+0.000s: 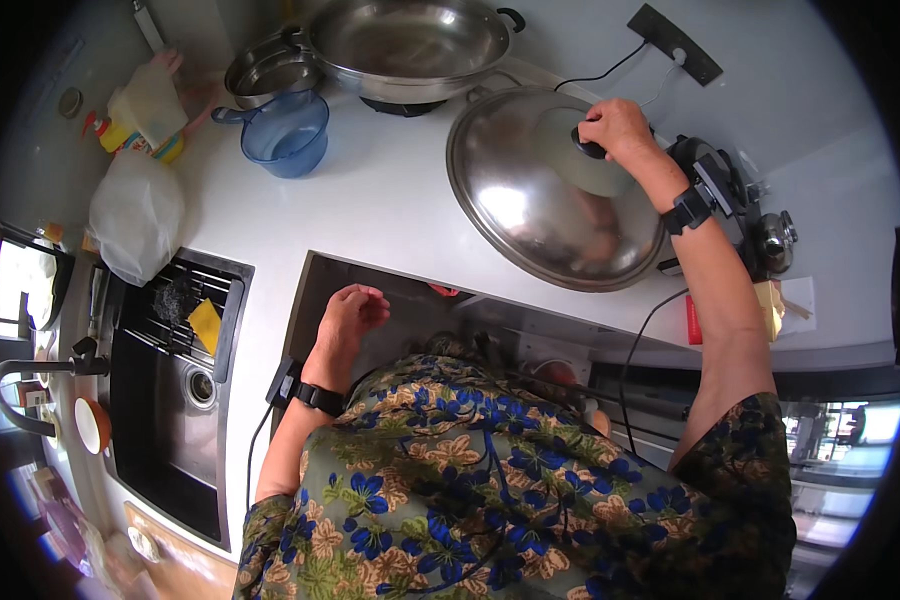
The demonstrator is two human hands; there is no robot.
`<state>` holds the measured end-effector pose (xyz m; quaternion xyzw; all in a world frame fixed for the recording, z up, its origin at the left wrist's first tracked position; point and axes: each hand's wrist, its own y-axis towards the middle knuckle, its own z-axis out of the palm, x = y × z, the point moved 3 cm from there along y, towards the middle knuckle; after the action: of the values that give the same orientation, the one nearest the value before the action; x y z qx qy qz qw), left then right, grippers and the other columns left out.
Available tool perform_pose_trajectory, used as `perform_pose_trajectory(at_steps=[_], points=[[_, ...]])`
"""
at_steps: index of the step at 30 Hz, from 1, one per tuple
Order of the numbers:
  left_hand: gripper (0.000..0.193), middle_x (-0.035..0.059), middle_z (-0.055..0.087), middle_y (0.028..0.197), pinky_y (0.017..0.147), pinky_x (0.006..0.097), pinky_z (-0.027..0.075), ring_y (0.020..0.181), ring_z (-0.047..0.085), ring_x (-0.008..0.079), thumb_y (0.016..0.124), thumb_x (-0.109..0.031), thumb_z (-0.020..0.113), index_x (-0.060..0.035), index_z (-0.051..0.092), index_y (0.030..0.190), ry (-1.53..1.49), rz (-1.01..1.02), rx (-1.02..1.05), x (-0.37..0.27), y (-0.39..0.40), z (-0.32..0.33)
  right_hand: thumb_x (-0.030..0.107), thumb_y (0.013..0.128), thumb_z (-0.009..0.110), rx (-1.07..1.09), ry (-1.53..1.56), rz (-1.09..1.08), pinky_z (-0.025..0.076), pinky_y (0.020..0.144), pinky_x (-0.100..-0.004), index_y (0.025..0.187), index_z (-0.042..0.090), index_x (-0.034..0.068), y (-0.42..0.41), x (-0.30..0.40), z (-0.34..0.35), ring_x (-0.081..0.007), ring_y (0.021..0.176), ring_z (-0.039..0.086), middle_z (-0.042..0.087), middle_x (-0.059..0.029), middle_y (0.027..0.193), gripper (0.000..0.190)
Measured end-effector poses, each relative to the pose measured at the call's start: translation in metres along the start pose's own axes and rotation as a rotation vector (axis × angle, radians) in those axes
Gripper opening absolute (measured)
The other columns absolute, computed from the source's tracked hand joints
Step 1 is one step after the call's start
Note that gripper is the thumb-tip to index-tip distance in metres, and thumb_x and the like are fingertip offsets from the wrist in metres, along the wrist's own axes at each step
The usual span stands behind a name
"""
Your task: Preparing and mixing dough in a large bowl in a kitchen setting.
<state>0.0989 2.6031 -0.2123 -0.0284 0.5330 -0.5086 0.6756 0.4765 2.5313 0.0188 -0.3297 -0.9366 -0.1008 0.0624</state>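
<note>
My right hand (616,131) grips the black knob of a large domed steel lid (540,210) at the upper right of the white counter. What lies under the lid is hidden. My left hand (351,319) hangs over the dark open gap in front of the counter, fingers loosely curled, with nothing visible in it. A large steel wok (412,45) stands at the back of the counter. Left of it are a smaller steel pan (274,69) and a blue translucent plastic dipper (285,135) with a handle.
A black sink (166,450) with a rack, steel wool (172,300) and a yellow sponge (206,325) lies to the left. Plastic bags (136,214) stand behind it. Black cables run from both wrist straps. A power strip (675,45) is on the wall.
</note>
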Motion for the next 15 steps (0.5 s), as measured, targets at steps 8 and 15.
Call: perform_pose_trajectory(at_steps=[8, 15], points=[[0.016, 0.0092, 0.059, 0.075, 0.063, 0.0293, 0.048, 0.067, 0.057, 0.0177, 0.082, -0.01, 0.04, -0.0045, 0.054, 0.082, -0.058, -0.012, -0.03, 0.013, 0.003, -0.021, 0.022, 0.061, 0.063, 0.036, 0.202, 0.145, 0.047, 0.041, -0.025, 0.072, 0.065, 0.004, 0.043, -0.029, -0.078, -0.0129, 0.037, 0.052, 0.057, -0.0045, 0.055, 0.022], [0.017, 0.0097, 0.058, 0.072, 0.06, 0.03, 0.048, 0.062, 0.057, 0.0182, 0.081, -0.009, 0.038, -0.0025, 0.054, 0.08, -0.093, 0.011, -0.066, 0.012, 0.001, -0.022, 0.024, 0.077, 0.059, -0.001, 0.504, 0.192, 0.044, 0.044, -0.0183, 0.083, 0.062, 0.006, 0.051, -0.063, -0.129, -0.0063, 0.046, 0.049, 0.056, 0.001, 0.067, 0.019]])
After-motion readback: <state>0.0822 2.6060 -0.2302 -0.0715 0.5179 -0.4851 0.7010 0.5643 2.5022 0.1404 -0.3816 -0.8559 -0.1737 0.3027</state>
